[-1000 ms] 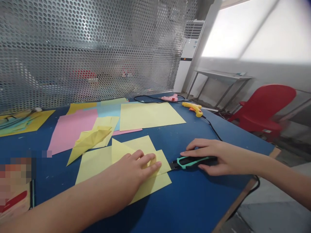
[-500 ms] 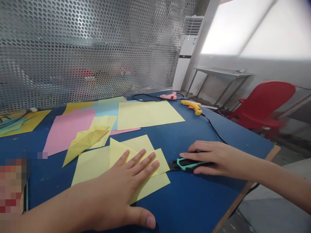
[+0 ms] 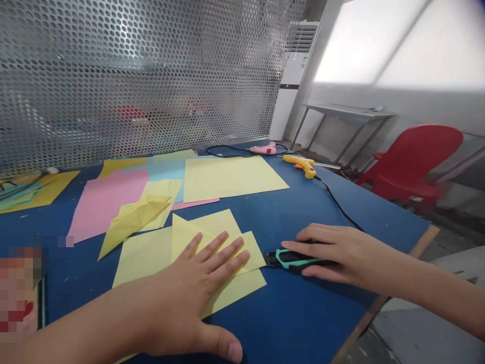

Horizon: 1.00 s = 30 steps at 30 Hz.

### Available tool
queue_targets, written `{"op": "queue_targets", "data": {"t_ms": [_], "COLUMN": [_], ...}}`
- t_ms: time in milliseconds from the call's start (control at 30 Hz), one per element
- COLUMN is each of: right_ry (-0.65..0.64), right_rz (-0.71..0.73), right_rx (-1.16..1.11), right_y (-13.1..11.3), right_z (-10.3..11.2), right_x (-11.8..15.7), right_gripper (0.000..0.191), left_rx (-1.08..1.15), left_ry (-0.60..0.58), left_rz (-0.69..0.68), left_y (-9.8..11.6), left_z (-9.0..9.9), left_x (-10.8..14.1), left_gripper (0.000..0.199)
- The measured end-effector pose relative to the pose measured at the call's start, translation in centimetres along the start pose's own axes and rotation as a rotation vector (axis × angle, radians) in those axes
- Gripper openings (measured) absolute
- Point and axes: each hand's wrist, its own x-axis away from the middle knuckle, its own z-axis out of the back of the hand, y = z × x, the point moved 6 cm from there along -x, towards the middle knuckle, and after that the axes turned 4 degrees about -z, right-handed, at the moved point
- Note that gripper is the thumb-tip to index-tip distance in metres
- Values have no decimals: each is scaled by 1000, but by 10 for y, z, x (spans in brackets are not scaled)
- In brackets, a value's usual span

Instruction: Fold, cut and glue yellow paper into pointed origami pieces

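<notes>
Head-worn view, facing forward and down, close over blue table (image 3: pixel 299 318)

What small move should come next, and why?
I'd probably ease the utility knife slowly into the yellow paper: its front end is at the paper's right edge, the right hand grips it, and the left hand lies spread flat on top, seemingly steadying it.

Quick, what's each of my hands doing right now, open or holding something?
Left hand: open, fingers spread over the folded yellow paper.
Right hand: closed around the black-and-green cutter.
</notes>
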Motion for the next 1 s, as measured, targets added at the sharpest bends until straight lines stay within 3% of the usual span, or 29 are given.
{"op": "queue_targets", "data": {"t_ms": [267,733,1000], "right_ry": [-55,-7,43], "right_rz": [70,171,152], "right_rx": [20,81,121], "right_y": [-1,-7,-9], "right_z": [2,3,5], "right_x": [-5,-9,-4], "right_gripper": [44,44,40], "left_rx": [52,95,99], "left_ry": [-35,-46,-43], "left_rz": [-28,-36,4], "left_y": [-2,-5,-4], "left_z": [4,6,7], "left_x": [1,1,2], "left_gripper": [102,102,102]}}
